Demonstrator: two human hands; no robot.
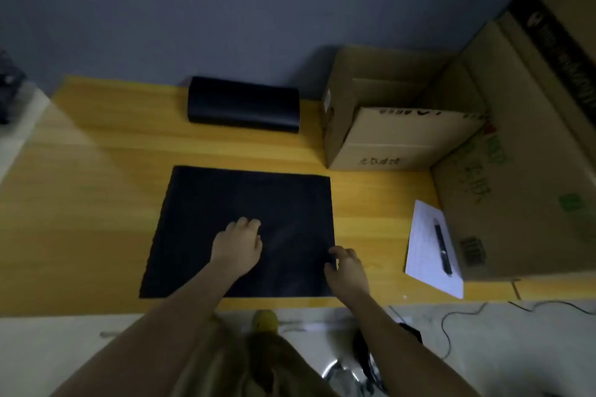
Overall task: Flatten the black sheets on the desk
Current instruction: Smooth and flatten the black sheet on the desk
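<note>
A black sheet (225, 200) lies spread flat on the wooden desk (90, 190), near its front edge. My left hand (237, 246) rests palm down on the middle of the sheet, fingers slightly curled. My right hand (346, 267) is at the sheet's right edge, fingers pinching that edge near the front corner. A black roll of sheets (243, 104) lies at the back of the desk against the wall, curled up.
An open cardboard box (380, 138) stands at the back right, with a larger cardboard box (516, 190) to its right. A white paper (425, 251) with a black pen (442, 250) lies beside it. Cables run over the floor below the desk.
</note>
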